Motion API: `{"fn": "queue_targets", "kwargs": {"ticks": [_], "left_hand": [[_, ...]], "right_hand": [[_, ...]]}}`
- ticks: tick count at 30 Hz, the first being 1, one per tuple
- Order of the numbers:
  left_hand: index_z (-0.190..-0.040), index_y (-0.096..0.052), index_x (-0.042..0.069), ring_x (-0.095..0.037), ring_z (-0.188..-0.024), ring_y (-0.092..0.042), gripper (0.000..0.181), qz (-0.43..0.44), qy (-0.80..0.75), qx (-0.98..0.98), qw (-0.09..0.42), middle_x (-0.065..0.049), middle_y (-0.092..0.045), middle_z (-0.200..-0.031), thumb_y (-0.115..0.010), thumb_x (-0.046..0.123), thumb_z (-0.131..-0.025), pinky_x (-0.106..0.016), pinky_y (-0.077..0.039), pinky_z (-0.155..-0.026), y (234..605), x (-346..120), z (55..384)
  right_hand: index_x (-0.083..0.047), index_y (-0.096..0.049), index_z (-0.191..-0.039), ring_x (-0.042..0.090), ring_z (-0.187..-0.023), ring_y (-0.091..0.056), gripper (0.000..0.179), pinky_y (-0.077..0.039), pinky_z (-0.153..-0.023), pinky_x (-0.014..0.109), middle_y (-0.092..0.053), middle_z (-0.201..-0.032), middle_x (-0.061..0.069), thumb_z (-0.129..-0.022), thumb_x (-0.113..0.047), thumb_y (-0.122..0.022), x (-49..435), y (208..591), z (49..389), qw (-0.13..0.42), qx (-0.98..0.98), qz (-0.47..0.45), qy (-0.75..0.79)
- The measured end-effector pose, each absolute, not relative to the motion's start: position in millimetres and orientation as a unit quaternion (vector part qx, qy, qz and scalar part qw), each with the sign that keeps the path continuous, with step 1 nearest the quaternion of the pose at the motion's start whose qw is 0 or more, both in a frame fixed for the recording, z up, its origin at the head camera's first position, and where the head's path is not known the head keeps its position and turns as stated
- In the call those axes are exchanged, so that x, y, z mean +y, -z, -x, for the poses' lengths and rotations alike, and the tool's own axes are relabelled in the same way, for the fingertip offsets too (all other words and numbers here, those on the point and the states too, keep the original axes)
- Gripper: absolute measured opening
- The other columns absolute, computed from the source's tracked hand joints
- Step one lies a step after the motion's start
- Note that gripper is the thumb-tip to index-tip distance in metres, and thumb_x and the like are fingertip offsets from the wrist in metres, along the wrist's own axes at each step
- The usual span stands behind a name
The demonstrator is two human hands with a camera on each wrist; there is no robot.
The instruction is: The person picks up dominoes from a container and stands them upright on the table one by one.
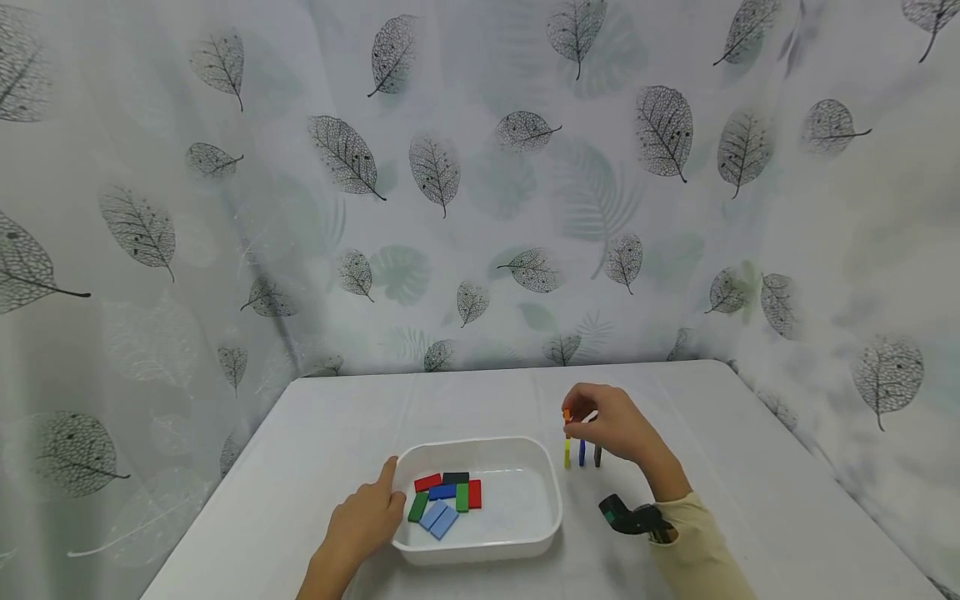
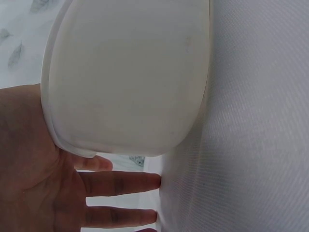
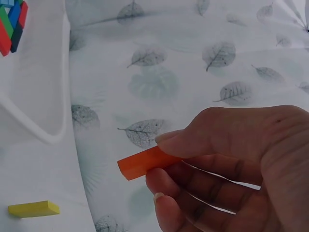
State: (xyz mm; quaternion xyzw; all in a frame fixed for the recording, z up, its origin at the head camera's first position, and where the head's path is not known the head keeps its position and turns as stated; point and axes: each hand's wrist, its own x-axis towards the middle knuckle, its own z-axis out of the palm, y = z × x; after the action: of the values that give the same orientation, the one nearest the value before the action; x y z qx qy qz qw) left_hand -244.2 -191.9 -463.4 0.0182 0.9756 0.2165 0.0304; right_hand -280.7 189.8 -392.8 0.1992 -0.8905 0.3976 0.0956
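Note:
My right hand (image 1: 613, 421) pinches an orange rectangular block (image 3: 145, 162) between thumb and fingertips. In the head view that block (image 1: 566, 414) appears directly above an upright yellow block (image 1: 567, 455). A blue block (image 1: 582, 453) and a dark brown block (image 1: 597, 456) stand upright beside the yellow one, under the hand. My left hand (image 1: 365, 517) lies against the left side of a white plastic tub (image 1: 517, 547). Its straight fingers (image 2: 120, 183) reach down to the table in the left wrist view, while its palm is at the tub's rim.
Inside the tub's left half lie several flat blocks: red (image 1: 475, 494), green (image 1: 417, 507), blue (image 1: 442, 492), black (image 1: 455, 478) and light blue (image 1: 444, 522). A white cloth covers the table (image 1: 465, 404). Leaf-patterned curtains (image 1: 480, 208) enclose its back and sides.

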Motion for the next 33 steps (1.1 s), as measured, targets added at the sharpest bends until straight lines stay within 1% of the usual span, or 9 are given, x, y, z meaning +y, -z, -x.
{"fn": "queue_targets", "kwargs": {"ticks": [4, 12, 17, 20, 23, 27, 33], "left_hand": [[-0.157, -0.039, 0.000, -0.022, -0.056, -0.050, 0.063, -0.018, -0.218, 0.975, 0.030, -0.005, -0.054, -0.073, -0.054, 0.024, -0.101, -0.034, -0.044, -0.052, 463, -191, 244], [-0.157, -0.039, 0.000, -0.022, -0.057, -0.051, 0.063, -0.017, -0.214, 0.976, 0.031, -0.007, -0.058, -0.077, -0.055, 0.024, -0.101, -0.035, -0.045, -0.053, 461, -191, 243], [-0.157, -0.039, 0.000, -0.022, -0.056, -0.050, 0.063, -0.019, -0.218, 0.975, 0.030, -0.006, -0.055, -0.074, -0.055, 0.023, -0.100, -0.034, -0.045, -0.053, 462, -192, 242], [-0.157, -0.039, 0.000, -0.022, -0.056, -0.050, 0.063, -0.021, -0.217, 0.976, 0.028, -0.005, -0.056, -0.075, -0.054, 0.023, -0.100, -0.034, -0.045, -0.053, 462, -192, 243], [-0.156, -0.039, -0.001, -0.022, -0.057, -0.050, 0.062, -0.025, -0.216, 0.976, 0.025, -0.005, -0.056, -0.074, -0.053, 0.023, -0.101, -0.036, -0.044, -0.053, 462, -192, 242], [-0.156, -0.039, -0.002, -0.022, -0.058, -0.050, 0.061, -0.029, -0.216, 0.976, 0.022, -0.005, -0.053, -0.071, -0.051, 0.022, -0.101, -0.037, -0.040, -0.052, 462, -193, 242], [-0.156, -0.039, -0.001, -0.022, -0.057, -0.049, 0.062, -0.028, -0.217, 0.976, 0.022, -0.004, -0.051, -0.069, -0.051, 0.023, -0.101, -0.036, -0.040, -0.052, 464, -193, 243]], "right_hand": [[-0.009, -0.070, -0.098, 0.017, -0.085, -0.066, 0.019, -0.054, -0.071, 0.035, -0.067, -0.087, -0.003, -0.084, -0.002, -0.081, 197, 392, 282, 0.084, -0.893, -0.186, -0.402], [-0.008, -0.069, -0.097, 0.020, -0.087, -0.065, 0.021, -0.053, -0.074, 0.039, -0.067, -0.089, 0.000, -0.082, -0.004, -0.084, 213, 393, 282, 0.072, -0.897, -0.169, -0.403], [-0.008, -0.069, -0.097, 0.020, -0.087, -0.064, 0.022, -0.053, -0.074, 0.039, -0.066, -0.089, -0.001, -0.082, -0.006, -0.085, 222, 395, 284, 0.068, -0.900, -0.162, -0.399], [-0.007, -0.068, -0.097, 0.020, -0.087, -0.063, 0.022, -0.052, -0.074, 0.040, -0.066, -0.088, 0.000, -0.082, -0.005, -0.085, 227, 398, 286, 0.064, -0.901, -0.158, -0.400], [-0.006, -0.068, -0.096, 0.021, -0.086, -0.064, 0.022, -0.053, -0.074, 0.041, -0.066, -0.088, 0.001, -0.082, -0.004, -0.084, 232, 400, 287, 0.061, -0.899, -0.157, -0.403], [-0.005, -0.067, -0.095, 0.020, -0.084, -0.064, 0.021, -0.052, -0.074, 0.042, -0.065, -0.087, 0.001, -0.082, -0.004, -0.084, 239, 404, 288, 0.059, -0.900, -0.157, -0.403], [-0.004, -0.067, -0.096, 0.021, -0.085, -0.063, 0.022, -0.052, -0.074, 0.042, -0.065, -0.087, 0.002, -0.082, -0.003, -0.084, 248, 410, 292, 0.048, -0.898, -0.154, -0.410]]}}
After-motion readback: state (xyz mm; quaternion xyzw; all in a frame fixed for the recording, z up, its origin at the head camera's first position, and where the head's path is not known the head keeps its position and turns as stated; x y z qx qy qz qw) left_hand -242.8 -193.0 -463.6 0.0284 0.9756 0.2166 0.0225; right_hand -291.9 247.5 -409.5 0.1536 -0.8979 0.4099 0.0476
